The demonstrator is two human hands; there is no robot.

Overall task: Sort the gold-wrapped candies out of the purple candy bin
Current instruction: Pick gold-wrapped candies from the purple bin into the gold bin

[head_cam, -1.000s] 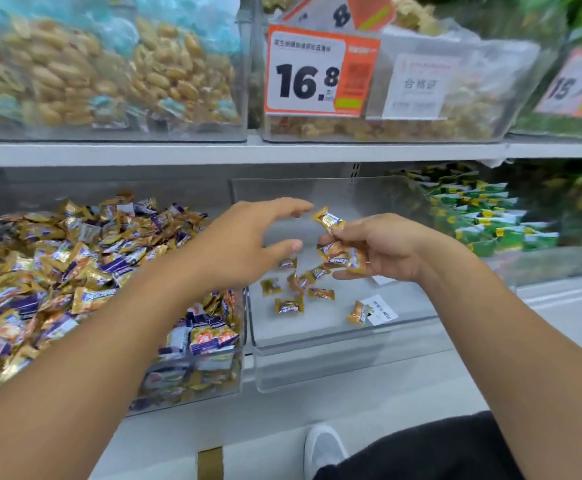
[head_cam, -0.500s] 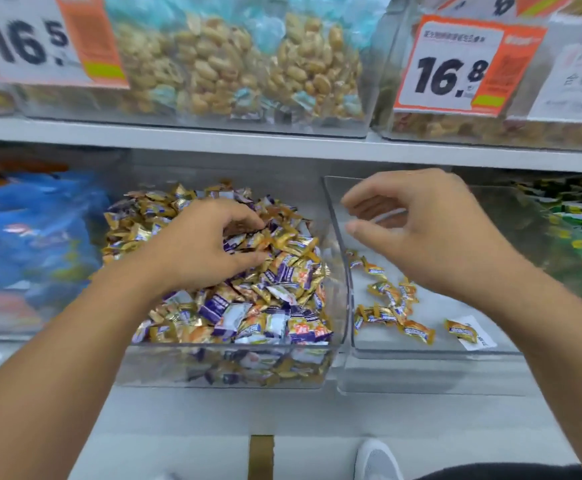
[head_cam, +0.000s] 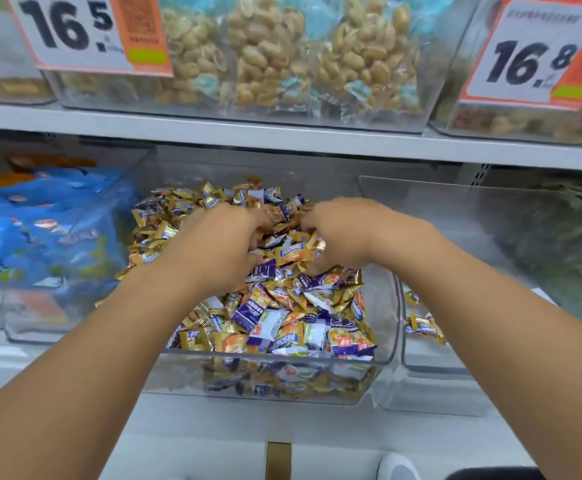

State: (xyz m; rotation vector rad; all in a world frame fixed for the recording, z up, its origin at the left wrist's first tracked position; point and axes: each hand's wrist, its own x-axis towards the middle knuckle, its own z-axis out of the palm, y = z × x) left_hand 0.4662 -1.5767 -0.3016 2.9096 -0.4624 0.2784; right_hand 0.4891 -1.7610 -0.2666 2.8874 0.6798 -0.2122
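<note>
On the far left sit blue packets (head_cam: 43,233) in their own clear tub. Next comes the purple candy bin (head_cam: 275,375), heaped with mixed purple and gold-wrapped candies (head_cam: 293,252). My left hand (head_cam: 220,244) is dug into the pile, fingers curled down among the wrappers (what they grip, I cannot tell). My right hand (head_cam: 348,233) is just beside it, fingertips buried the same way, and the gold candy lies between the two. Right of that, a second clear bin (head_cam: 431,362) holds a few gold pieces
</note>
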